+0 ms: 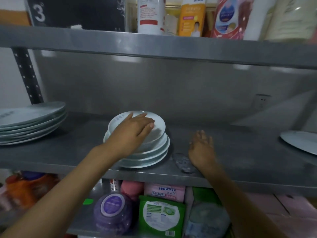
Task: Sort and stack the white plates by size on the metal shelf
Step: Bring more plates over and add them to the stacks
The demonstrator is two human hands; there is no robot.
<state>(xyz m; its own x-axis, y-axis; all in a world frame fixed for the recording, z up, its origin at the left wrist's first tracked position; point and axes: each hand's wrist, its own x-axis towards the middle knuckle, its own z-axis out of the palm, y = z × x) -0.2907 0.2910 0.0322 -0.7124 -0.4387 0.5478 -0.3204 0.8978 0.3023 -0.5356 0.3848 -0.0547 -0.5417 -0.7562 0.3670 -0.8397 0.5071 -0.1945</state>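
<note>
Steel shelving fills the view, and the middle shelf [223, 152] is where the plates are being sorted. Centre stage sits a small stack [151, 152] of deep white plates near the front edge, and the left hand [132, 133] lies flat across the top plate [137, 124], palm down, fingers spread over the rim; whether it is gripping or only steadying, I cannot tell. The right hand [201, 148] rests loose and empty on the bare shelf just beside that stack, touching no plate. Far left, a big stack [32, 122] of wide plates stands well apart, and at the far right a lone plate [298, 141] lies flat, half out of frame. Bottles [192, 16] crowd the shelf above, packets [161, 219] the one below. By the look of it, sizes are already mostly split: wide ones left, small ones centre, with the top plate being seated and squared. Next, I'd judge, comes that lone plate: a reach across with the free hand, a check of its size, then a gentle slide onto the matching stack without knocking the small one off the edge.
</note>
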